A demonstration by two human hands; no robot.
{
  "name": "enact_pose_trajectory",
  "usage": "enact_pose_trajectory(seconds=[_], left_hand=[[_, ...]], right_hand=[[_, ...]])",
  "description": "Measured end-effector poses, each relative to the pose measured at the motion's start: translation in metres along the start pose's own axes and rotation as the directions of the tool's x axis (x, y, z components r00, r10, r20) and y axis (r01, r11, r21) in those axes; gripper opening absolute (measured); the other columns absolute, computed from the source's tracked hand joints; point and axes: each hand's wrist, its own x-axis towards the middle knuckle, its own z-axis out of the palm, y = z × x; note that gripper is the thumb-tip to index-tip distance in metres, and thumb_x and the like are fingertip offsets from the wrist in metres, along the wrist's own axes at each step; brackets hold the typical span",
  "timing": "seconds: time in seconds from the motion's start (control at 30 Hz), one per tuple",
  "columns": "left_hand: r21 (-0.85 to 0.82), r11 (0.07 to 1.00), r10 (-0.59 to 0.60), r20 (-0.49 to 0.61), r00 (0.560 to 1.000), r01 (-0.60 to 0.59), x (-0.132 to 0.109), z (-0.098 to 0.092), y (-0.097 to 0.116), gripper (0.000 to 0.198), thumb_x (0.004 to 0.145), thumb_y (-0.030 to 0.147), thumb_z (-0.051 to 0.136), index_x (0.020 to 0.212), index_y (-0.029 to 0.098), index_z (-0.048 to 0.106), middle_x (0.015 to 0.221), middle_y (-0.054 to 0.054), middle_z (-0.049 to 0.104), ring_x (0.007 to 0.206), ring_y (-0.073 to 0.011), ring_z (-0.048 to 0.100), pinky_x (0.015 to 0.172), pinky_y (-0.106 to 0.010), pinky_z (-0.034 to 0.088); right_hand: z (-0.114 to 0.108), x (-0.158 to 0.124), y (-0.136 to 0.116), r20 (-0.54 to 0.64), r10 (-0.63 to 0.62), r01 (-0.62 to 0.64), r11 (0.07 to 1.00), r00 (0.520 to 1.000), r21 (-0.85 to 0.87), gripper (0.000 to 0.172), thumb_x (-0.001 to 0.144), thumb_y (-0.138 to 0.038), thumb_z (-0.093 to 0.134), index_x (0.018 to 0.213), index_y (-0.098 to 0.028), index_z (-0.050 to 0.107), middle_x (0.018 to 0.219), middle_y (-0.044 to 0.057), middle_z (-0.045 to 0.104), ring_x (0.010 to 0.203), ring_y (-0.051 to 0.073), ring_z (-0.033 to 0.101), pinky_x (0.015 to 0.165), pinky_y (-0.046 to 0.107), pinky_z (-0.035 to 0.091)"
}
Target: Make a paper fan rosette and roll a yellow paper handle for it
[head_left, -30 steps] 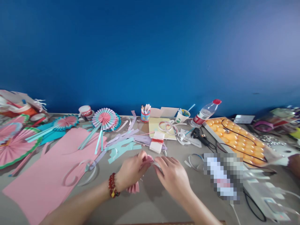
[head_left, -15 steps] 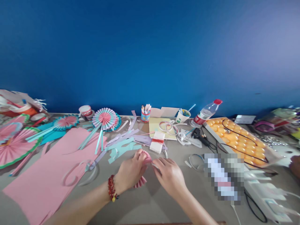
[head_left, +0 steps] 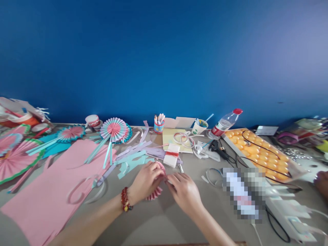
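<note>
My left hand point(head_left: 146, 180), with a red bead bracelet on its wrist, is closed round a small pink pleated paper fan point(head_left: 155, 193) at the middle of the grey table point(head_left: 164, 222). My right hand point(head_left: 185, 193) meets it from the right, fingers pinched at the fan's top edge. Most of the fan is hidden behind my fingers; its pleated lower end shows under the left hand.
A large pink paper sheet point(head_left: 58, 191) lies at left, finished fans point(head_left: 114, 130) and paper strips point(head_left: 133, 160) behind my hands. A pen cup point(head_left: 159, 125), water bottle point(head_left: 225, 124), glue gun point(head_left: 217, 147), tray of orange balls point(head_left: 258, 153) and cables stand right. Another person's hand point(head_left: 321, 181) shows at far right.
My hands have drawn slightly nearer the table's far side and turned the pink fan, so its pleated end now shows lower right of the left hand.
</note>
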Motion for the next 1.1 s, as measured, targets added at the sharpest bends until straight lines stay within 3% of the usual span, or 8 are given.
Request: enact_pose_trajectory(seconds=[0.27,0.5,0.67,0.87,1.1], left_hand=[[-0.026,1.000,0.006,-0.028,1.000,-0.007,0.001,0.008,-0.011,0.009,0.092,0.019,0.057,0.086,0.020,0.063,0.096,-0.005,0.066,0.092,-0.0204,0.057,0.084,-0.036,0.044],[0.054,0.998,-0.011,-0.050,0.999,0.014,-0.002,0.014,-0.010,0.010,0.091,0.015,0.053,0.090,0.020,0.061,0.096,-0.006,0.065,0.096,-0.0232,0.055,0.087,-0.040,0.044],[0.126,0.991,-0.029,-0.057,0.998,0.036,-0.005,0.016,-0.010,0.007,0.089,0.014,0.055,0.091,0.018,0.059,0.099,-0.006,0.063,0.097,-0.0236,0.053,0.088,-0.040,0.042],[0.145,0.988,-0.038,-0.063,0.997,0.047,-0.005,0.018,-0.009,0.007,0.090,0.014,0.052,0.089,0.018,0.058,0.097,-0.006,0.062,0.094,-0.0232,0.052,0.085,-0.039,0.042],[0.117,0.992,-0.035,-0.090,0.995,0.046,-0.005,0.019,-0.010,0.009,0.089,0.013,0.052,0.086,0.019,0.058,0.092,-0.005,0.062,0.091,-0.0225,0.053,0.083,-0.038,0.042]], right_hand=[[0.002,0.001,0.001,-0.039,-0.017,0.018,1.000,0.999,0.024,0.010,0.089,-0.013,0.056,0.086,-0.021,0.061,0.076,0.001,0.065,0.071,0.018,0.059,0.068,0.029,0.040],[0.006,-0.001,0.001,0.005,0.069,-0.069,0.998,0.998,0.010,0.010,0.089,-0.016,0.057,0.095,-0.022,0.061,0.084,0.002,0.068,0.074,0.020,0.063,0.070,0.029,0.041],[0.006,-0.004,0.000,0.050,0.147,-0.146,0.989,0.988,-0.012,0.009,0.093,-0.024,0.054,0.098,-0.022,0.061,0.087,0.003,0.072,0.067,0.019,0.066,0.059,0.027,0.039],[0.011,-0.007,-0.001,0.074,0.152,-0.149,0.988,0.986,-0.045,0.020,0.092,-0.021,0.049,0.107,-0.022,0.062,0.072,0.000,0.072,0.053,0.017,0.066,0.049,0.026,0.031],[0.019,-0.008,-0.006,-0.037,0.147,-0.148,0.989,0.988,-0.011,0.019,0.089,-0.017,0.047,0.098,-0.023,0.063,0.075,0.000,0.073,0.053,0.015,0.065,0.050,0.027,0.029]])
